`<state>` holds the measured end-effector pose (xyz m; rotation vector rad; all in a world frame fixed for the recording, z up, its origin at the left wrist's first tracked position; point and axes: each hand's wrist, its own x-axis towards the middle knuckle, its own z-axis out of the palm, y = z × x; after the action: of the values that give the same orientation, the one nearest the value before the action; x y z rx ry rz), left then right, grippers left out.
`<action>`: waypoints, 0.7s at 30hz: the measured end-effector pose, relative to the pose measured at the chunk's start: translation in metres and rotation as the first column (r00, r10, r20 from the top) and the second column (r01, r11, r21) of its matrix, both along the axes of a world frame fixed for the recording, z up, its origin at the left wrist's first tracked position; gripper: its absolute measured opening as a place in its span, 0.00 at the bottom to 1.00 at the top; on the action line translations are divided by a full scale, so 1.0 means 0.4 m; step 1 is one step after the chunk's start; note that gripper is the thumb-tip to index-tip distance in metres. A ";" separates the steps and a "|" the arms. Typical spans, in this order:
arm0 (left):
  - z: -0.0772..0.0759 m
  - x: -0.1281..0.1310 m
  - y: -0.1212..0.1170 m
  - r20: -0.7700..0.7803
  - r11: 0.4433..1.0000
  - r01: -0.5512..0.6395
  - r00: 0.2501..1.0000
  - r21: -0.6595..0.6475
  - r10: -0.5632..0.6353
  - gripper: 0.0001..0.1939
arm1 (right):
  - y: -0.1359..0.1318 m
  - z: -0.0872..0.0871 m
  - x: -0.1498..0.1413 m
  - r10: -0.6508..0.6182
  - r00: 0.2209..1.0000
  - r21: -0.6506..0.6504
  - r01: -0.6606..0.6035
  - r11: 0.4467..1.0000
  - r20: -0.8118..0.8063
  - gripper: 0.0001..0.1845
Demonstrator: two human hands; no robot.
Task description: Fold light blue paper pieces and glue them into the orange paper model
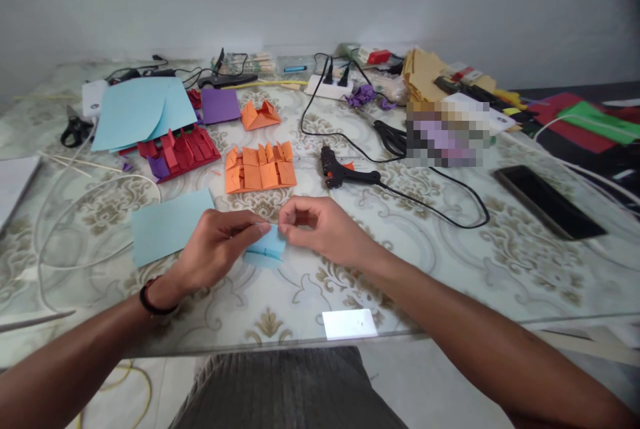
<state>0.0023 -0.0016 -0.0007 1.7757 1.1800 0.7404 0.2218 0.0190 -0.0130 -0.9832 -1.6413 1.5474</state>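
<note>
"Where's your small blue paper (pixel 267 245)?"

"Over the worktop (pixel 300 302), pinched in your left hand (pixel 215 242); your right hand (pixel 320 229) curls its fingers (pixel 300 204) at the corner, grip I can't tell."

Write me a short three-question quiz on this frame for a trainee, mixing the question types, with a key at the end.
1. True or false: seen from the wearer's side, the black glue gun lies to the right of the larger folded orange piece.

2. What do the fingers of the left hand hold?
A) the phone
B) the small blue paper
C) the purple sheet

3. Fill in the blank: the dark band is worn on the ____ wrist.

Key: 1. True; 2. B; 3. left
</note>
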 end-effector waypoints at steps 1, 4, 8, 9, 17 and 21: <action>0.003 0.000 0.001 0.010 1.000 -0.025 1.000 -0.001 0.025 0.16 | 0.001 0.002 0.002 -0.004 1.000 0.008 0.004 1.000 -0.002 0.04; 0.009 -0.002 0.003 0.033 0.998 -0.063 0.997 -0.019 0.064 0.15 | 0.006 0.009 0.012 0.005 1.000 0.022 -0.005 1.000 -0.003 0.04; 0.006 -0.004 0.007 0.088 0.992 -0.096 0.991 -0.083 0.104 0.14 | 0.016 0.012 0.029 0.013 1.000 0.026 -0.013 1.000 -0.002 0.05; 0.003 -0.005 0.007 0.101 0.988 -0.116 0.987 -0.098 0.126 0.14 | 0.019 0.012 0.032 -0.004 1.000 0.023 0.004 1.000 -0.007 0.05; -0.017 0.006 0.004 0.109 0.985 -0.094 0.988 -0.143 0.110 0.14 | 0.005 0.002 0.013 -0.006 1.000 -0.013 0.006 1.000 -0.011 0.09; -0.025 0.014 0.007 0.218 0.973 0.004 0.975 -0.229 0.047 0.10 | -0.005 -0.003 0.002 -0.001 1.000 0.038 0.000 0.999 0.030 0.04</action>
<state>0.0080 0.0013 -0.0106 1.4524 1.0879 0.7618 0.2226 0.0168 -0.0140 -0.9912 -1.6853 1.5020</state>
